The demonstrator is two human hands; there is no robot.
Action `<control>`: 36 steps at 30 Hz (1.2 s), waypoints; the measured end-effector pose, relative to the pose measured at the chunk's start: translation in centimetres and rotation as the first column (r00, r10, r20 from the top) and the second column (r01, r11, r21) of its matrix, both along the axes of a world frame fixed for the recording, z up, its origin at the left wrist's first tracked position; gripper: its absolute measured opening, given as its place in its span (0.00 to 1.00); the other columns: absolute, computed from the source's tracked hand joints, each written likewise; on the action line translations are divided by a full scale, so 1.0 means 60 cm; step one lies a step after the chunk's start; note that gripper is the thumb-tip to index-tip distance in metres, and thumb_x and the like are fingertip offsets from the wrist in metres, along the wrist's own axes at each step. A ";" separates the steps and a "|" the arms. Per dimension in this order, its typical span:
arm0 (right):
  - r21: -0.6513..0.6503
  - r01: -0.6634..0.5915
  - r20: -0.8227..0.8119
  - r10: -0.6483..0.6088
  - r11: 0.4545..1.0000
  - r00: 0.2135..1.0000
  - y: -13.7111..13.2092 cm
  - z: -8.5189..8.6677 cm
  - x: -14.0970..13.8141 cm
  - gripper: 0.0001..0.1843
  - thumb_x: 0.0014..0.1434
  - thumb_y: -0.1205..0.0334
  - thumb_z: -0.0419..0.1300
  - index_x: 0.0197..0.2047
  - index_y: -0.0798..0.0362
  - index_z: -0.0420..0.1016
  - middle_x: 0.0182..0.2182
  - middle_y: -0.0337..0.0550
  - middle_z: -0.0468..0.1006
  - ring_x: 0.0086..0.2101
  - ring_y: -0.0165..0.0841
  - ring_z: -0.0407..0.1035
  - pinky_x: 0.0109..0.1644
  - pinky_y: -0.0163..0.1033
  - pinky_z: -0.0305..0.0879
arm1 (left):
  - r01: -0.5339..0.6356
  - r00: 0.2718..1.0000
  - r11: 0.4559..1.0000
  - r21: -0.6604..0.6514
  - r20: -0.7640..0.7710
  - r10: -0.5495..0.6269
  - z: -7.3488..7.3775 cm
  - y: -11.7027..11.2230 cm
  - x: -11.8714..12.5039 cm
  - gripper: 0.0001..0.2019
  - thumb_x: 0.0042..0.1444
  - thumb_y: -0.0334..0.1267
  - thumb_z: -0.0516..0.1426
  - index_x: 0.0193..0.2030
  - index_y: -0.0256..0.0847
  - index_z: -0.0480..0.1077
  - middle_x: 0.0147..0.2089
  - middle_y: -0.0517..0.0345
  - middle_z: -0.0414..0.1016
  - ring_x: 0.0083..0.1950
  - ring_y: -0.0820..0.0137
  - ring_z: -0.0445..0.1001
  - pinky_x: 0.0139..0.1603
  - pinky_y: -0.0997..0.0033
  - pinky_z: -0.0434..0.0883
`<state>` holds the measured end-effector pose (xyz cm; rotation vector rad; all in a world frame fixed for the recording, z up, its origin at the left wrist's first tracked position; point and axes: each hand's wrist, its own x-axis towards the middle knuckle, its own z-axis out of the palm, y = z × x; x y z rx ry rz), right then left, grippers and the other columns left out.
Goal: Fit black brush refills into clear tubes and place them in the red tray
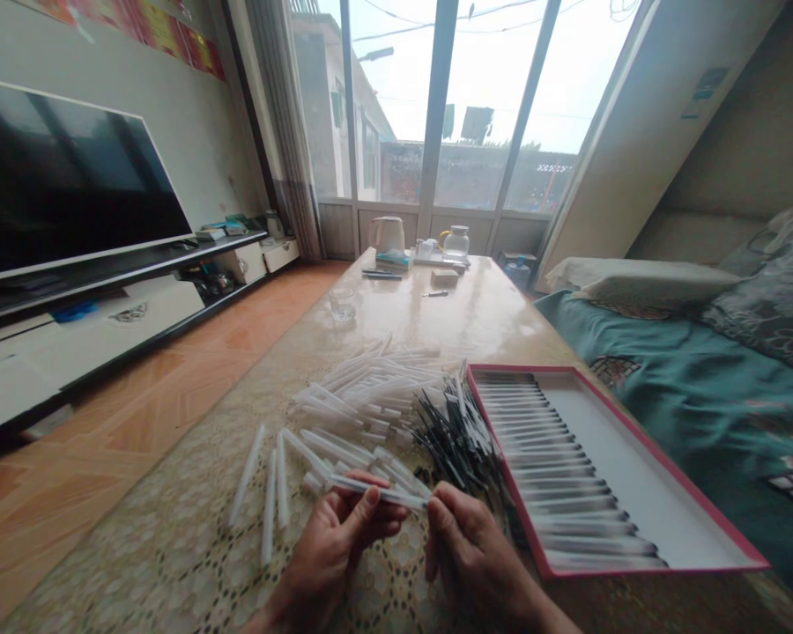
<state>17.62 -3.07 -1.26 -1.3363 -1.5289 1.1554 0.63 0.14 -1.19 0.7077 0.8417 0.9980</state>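
White plastic tube (378,492) is up in front of me, held across the body, long axis near left-right, dipping slightly to the right. Left hand (341,548) is the nearer one along its length: thumb and fingers clamped on the left half. Right hand (477,556) sits at the tube's right end, fingertips together there. From this view I can't tell if they're pinching the tube or something thin with it. Just past that end, black sticks (454,431) lie heaped, touching loose tubes (363,387) on their left. Right of the heap is a red-rimmed tray (675,468) with dark-ended rows (568,475) laid side by side. Under the hands and the loose pile: lace cloth (172,563).
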 end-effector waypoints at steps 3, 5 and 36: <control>0.049 0.031 0.044 -0.033 0.998 0.998 0.001 -0.001 0.002 0.24 0.63 0.45 0.43 0.24 0.52 0.60 0.15 0.37 0.70 0.16 0.25 0.62 0.21 0.28 0.54 | -0.014 1.000 1.000 -0.002 0.007 0.014 -0.001 0.000 0.001 0.11 0.46 0.39 0.64 0.34 0.36 0.72 0.28 0.52 0.80 0.32 0.67 0.78 0.34 0.71 0.73; 0.064 0.053 0.055 -0.057 0.997 0.997 0.002 -0.001 0.003 0.24 0.64 0.45 0.42 0.27 0.54 0.63 0.18 0.39 0.72 0.15 0.25 0.63 0.19 0.28 0.54 | -0.020 1.000 1.000 -0.002 0.000 0.020 0.001 -0.001 0.002 0.11 0.46 0.40 0.64 0.33 0.36 0.72 0.27 0.52 0.80 0.31 0.67 0.78 0.34 0.71 0.73; 0.280 0.201 0.267 -0.278 0.939 0.923 0.001 0.014 0.030 0.16 0.64 0.53 0.46 0.33 0.53 0.68 0.24 0.39 0.71 0.24 0.31 0.66 0.27 0.32 0.59 | 0.674 0.396 0.491 0.551 -0.832 0.390 0.004 -0.005 -0.003 0.18 0.50 0.22 0.51 0.44 0.43 0.71 0.41 0.53 0.73 0.45 0.63 0.68 0.45 0.64 0.68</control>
